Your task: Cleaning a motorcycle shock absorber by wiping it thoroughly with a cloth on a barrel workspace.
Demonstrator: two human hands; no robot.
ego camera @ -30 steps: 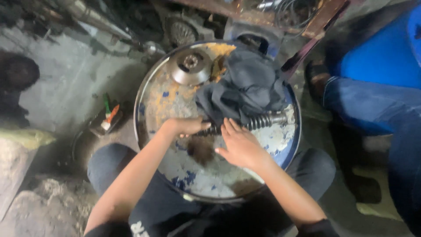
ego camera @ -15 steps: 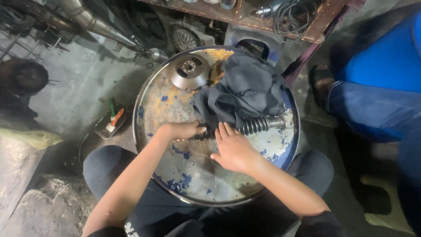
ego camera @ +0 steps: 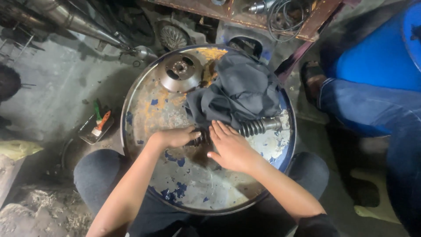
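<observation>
A round drum top (ego camera: 184, 180) with worn blue and rusty paint fills the middle of the head view. On it lies a coil spring on a metal rod (ego camera: 258, 126), partly covered by a dark grey cloth (ego camera: 239, 90). My left hand (ego camera: 175, 137) grips the hidden end of the spring assembly. My right hand (ego camera: 230, 147) rests flat on it with fingers stretched toward the cloth. A round metal disc with holes (ego camera: 180, 71) sits at the far side of the drum.
A person in a blue shirt and jeans (ego camera: 377, 101) sits at the right, one foot (ego camera: 312, 81) near the drum. A small tray with a brush (ego camera: 97, 127) lies on the floor at left. Metal pipes (ego camera: 74, 22) and a rusty bench (ego camera: 245, 13) stand behind.
Both hands stay on the spring assembly. My right hand has shifted slightly toward the cloth and my left hand has closed tighter. The camera has drifted a little.
</observation>
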